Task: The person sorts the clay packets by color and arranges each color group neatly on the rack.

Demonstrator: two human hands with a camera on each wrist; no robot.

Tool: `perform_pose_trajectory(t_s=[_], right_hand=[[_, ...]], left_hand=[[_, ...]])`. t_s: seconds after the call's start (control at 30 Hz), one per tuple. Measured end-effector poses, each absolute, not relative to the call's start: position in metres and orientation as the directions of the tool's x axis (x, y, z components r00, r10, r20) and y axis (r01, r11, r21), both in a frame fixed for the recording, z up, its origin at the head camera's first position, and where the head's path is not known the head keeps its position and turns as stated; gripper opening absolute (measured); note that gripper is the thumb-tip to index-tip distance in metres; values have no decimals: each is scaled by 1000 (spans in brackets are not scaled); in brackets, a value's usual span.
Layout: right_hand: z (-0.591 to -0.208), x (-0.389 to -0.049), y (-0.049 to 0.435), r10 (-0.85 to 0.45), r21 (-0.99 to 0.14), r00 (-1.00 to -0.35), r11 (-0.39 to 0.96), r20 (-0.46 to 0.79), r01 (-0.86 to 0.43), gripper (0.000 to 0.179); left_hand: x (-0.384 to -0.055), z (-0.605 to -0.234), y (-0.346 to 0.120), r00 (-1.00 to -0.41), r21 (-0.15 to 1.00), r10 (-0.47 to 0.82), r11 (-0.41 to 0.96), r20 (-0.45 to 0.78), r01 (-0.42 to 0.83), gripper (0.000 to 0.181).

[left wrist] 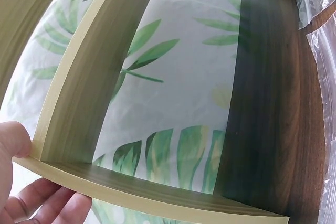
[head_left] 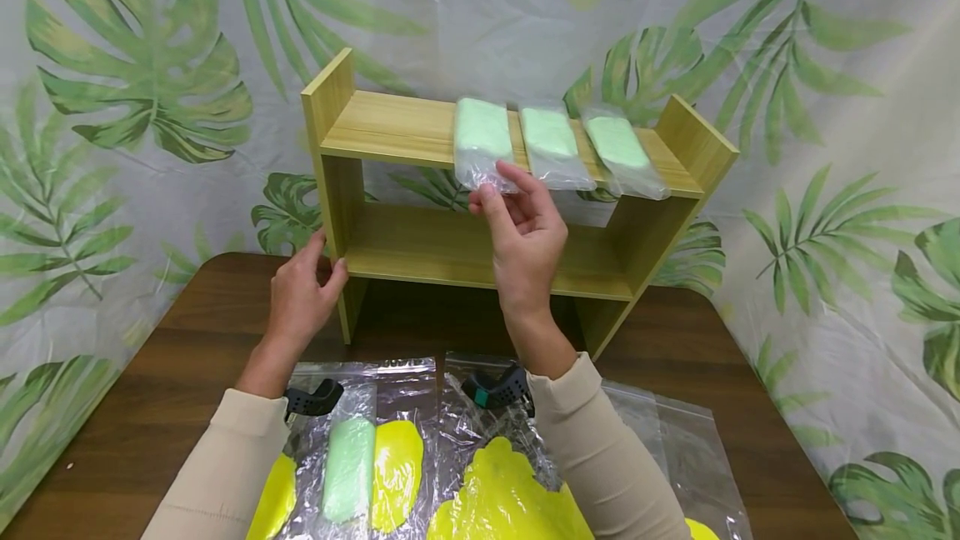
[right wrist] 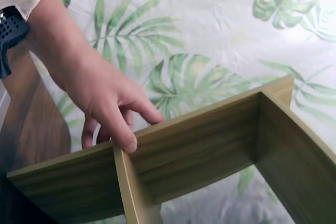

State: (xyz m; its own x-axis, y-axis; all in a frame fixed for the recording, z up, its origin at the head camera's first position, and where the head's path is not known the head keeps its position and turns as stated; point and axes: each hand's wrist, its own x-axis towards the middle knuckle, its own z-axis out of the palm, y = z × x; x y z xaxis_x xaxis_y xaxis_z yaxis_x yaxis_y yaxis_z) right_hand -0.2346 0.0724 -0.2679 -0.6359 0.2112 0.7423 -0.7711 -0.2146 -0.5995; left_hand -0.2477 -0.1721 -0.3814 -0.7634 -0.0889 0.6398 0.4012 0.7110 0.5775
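A small two-tier wooden shelf (head_left: 480, 248) stands on the table. My left hand (head_left: 303, 286) grips the edge of its left side panel, thumb in front and fingers around the outer side. In the right wrist view that left hand (right wrist: 105, 95) is at the joint of the middle board and the panel. My right hand (head_left: 528, 236) pinches the loose front end of a clear plastic bag (head_left: 482, 133) holding a pale green slab, on the top board. Two similar bags, a middle bag (head_left: 550, 136) and a right bag (head_left: 621, 144), lie beside it, their ends hanging over the front edge.
On the dark wooden table (head_left: 187, 332), in front of the shelf, lie several clear zip bags with a pale green slab (head_left: 349, 469), a yellow flat piece (head_left: 397, 473) and a large yellow mass (head_left: 510, 498). A leaf-patterned cloth (head_left: 495, 15) hangs behind and around the table.
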Motion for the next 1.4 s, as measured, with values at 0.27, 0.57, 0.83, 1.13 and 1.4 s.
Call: perform_pose_trajectory(t_s=[0.27, 0.57, 0.83, 1.13, 1.4], right_hand=[[-267, -239, 77, 206, -605, -623, -146, 755, -782, 29], [-266, -231, 83, 161, -636, -637, -65, 753, -769, 36], [-267, -216, 89, 132, -620, -621, -52, 773, -783, 36], [-272, -202, 96, 115, -626, -627, -55, 770, -778, 31], [-285, -189, 97, 97, -668, -672, -68, 735, -741, 30]], left_hand=[[-249, -382, -171, -774, 581, -90, 715, 627, 388, 44], [-249, -381, -171, -771, 578, -91, 718, 631, 389, 42], [-249, -382, -172, -767, 577, -95, 718, 635, 389, 42], [-249, -382, -172, -765, 575, -94, 719, 637, 391, 43], [-249, -383, -172, -764, 577, -92, 714, 639, 396, 43]])
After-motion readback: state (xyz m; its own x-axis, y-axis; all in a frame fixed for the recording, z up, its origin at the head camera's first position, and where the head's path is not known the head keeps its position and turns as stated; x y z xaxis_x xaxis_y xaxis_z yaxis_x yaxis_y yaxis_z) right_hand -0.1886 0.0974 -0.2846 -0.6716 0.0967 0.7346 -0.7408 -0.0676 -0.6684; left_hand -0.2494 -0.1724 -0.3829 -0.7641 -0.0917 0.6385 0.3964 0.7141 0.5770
